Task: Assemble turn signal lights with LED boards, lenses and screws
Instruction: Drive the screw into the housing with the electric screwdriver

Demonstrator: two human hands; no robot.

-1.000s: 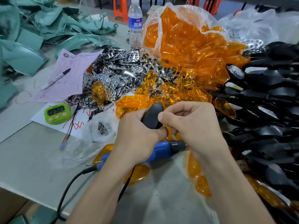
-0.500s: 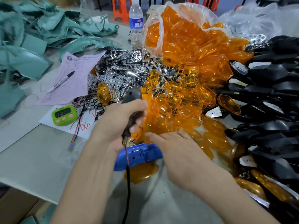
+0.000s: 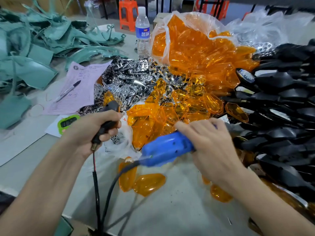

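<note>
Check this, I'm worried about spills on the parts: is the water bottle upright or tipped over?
Upright. The water bottle stands vertical, with its cap on and at the top.

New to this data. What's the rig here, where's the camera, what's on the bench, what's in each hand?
No robot: one head-worn camera looks down at a person's two bare hands. The left hand grips a black signal housing with wires hanging below. The right hand holds a blue electric screwdriver by its front end. On the table: orange lenses spilling from a bag, chrome reflectors, a pile of black housings at right, a green timer, a water bottle.
</note>
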